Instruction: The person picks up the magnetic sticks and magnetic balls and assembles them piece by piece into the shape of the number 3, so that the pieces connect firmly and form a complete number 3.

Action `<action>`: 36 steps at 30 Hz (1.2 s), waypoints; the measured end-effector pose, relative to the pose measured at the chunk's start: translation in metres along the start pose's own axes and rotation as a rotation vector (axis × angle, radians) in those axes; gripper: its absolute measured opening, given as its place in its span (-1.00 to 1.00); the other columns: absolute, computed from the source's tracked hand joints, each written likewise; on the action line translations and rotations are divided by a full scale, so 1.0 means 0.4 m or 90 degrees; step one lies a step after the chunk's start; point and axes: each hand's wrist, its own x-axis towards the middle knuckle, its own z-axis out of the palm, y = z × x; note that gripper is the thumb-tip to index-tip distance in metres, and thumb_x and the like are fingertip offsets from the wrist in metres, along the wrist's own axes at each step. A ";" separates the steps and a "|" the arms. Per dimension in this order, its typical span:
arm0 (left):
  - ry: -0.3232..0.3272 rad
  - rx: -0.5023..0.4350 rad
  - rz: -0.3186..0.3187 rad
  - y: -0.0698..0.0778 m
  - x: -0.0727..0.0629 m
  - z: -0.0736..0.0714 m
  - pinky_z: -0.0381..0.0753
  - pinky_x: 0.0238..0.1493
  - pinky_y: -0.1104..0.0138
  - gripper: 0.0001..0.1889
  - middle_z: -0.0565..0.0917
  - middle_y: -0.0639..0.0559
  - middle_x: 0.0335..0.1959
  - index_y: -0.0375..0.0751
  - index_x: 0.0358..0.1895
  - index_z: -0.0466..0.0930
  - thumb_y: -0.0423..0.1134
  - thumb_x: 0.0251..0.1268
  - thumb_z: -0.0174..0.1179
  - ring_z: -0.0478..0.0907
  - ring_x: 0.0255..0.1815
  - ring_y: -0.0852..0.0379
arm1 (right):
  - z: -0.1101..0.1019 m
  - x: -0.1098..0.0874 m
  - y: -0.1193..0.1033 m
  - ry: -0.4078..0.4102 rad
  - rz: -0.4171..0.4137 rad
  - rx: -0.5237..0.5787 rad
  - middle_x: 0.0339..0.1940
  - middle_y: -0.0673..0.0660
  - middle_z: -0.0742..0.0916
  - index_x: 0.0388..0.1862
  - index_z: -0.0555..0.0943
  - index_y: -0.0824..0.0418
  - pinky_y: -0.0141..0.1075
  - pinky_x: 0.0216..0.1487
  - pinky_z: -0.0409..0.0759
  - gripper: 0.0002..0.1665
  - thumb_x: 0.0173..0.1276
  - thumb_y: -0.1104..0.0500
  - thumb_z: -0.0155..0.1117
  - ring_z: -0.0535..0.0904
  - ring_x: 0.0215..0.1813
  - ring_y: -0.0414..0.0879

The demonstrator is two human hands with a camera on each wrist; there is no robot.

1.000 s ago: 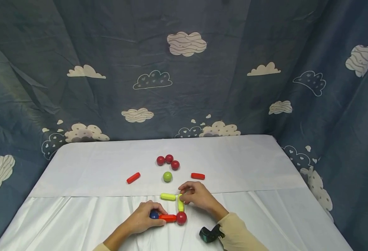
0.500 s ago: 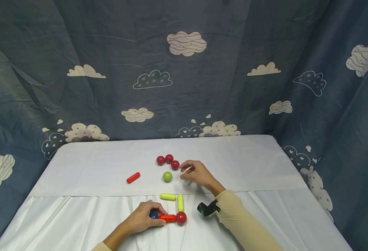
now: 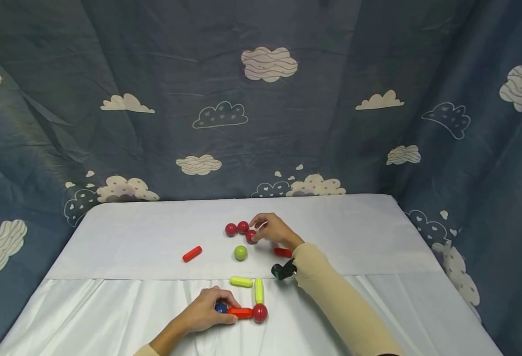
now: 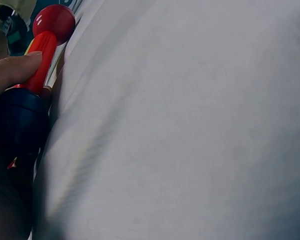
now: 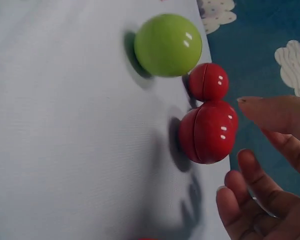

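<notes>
In the head view my left hand (image 3: 209,311) holds a red rod (image 3: 242,313) between thumb and fingers. A blue ball (image 3: 220,307) sits at the rod's left end, and a red ball (image 3: 260,313) at its right end. From that red ball a yellow-green rod (image 3: 259,291) points away from me. My right hand (image 3: 273,230) reaches to the nearest of three red balls (image 3: 250,237). In the right wrist view its fingers (image 5: 262,182) are spread, with a gap between them and the red ball (image 5: 205,135). A green ball (image 5: 167,45) lies beside this cluster.
Another yellow-green rod (image 3: 241,282) lies loose near the joined pieces. One red rod (image 3: 192,254) is on the left; a second red rod (image 3: 283,252) is partly hidden under my right wrist. White cloth (image 3: 122,247) covers the table, with a dark cloud-print curtain (image 3: 154,133) behind.
My right hand has let go of the upright-pointing yellow-green rod and moved away from me to the red balls. My left hand keeps its hold. The head view has shifted slightly.
</notes>
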 end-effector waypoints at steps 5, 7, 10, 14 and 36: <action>0.001 -0.001 0.002 -0.004 0.000 0.000 0.22 -0.06 0.15 -0.84 0.59 0.29 -0.36 0.10 -0.30 0.68 -0.12 0.04 0.43 0.37 -0.21 0.20 | 0.004 0.029 0.001 -0.038 0.031 -0.014 -0.20 0.11 0.63 -0.19 0.64 0.17 -0.23 -0.14 0.42 -0.66 0.03 0.36 0.49 0.48 -0.17 -0.03; 0.000 -0.001 0.002 -0.004 0.000 0.001 0.22 -0.06 0.14 -0.85 0.59 0.29 -0.36 0.10 -0.30 0.67 -0.11 0.04 0.43 0.36 -0.22 0.20 | 0.005 0.035 0.003 -0.046 0.036 -0.020 -0.23 0.11 0.63 -0.20 0.64 0.17 -0.23 -0.15 0.40 -0.65 0.01 0.37 0.49 0.48 -0.19 -0.03; 0.001 0.001 0.006 -0.003 0.000 0.001 0.21 -0.06 0.15 -0.85 0.59 0.30 -0.37 0.11 -0.31 0.67 -0.11 0.05 0.43 0.36 -0.22 0.22 | 0.007 0.040 0.007 -0.057 0.044 -0.026 -0.24 0.11 0.63 -0.21 0.64 0.17 -0.23 -0.14 0.41 -0.64 0.00 0.39 0.49 0.48 -0.20 -0.03; 0.002 0.000 0.005 -0.002 -0.001 0.001 0.21 -0.07 0.16 -0.85 0.59 0.30 -0.37 0.10 -0.31 0.68 -0.11 0.04 0.43 0.36 -0.23 0.23 | 0.014 0.048 0.009 -0.068 0.053 -0.033 -0.24 0.10 0.62 -0.22 0.64 0.15 -0.23 -0.14 0.42 -0.64 -0.01 0.40 0.50 0.49 -0.19 -0.03; 0.005 0.010 -0.001 0.002 -0.003 -0.001 0.21 -0.06 0.13 -0.85 0.58 0.30 -0.35 0.12 -0.30 0.67 -0.09 0.05 0.43 0.34 -0.21 0.19 | 0.014 0.033 0.007 -0.052 0.066 -0.076 -0.11 0.09 0.62 -0.13 0.63 0.10 -0.22 -0.08 0.51 -0.62 0.04 0.32 0.49 0.51 -0.13 -0.03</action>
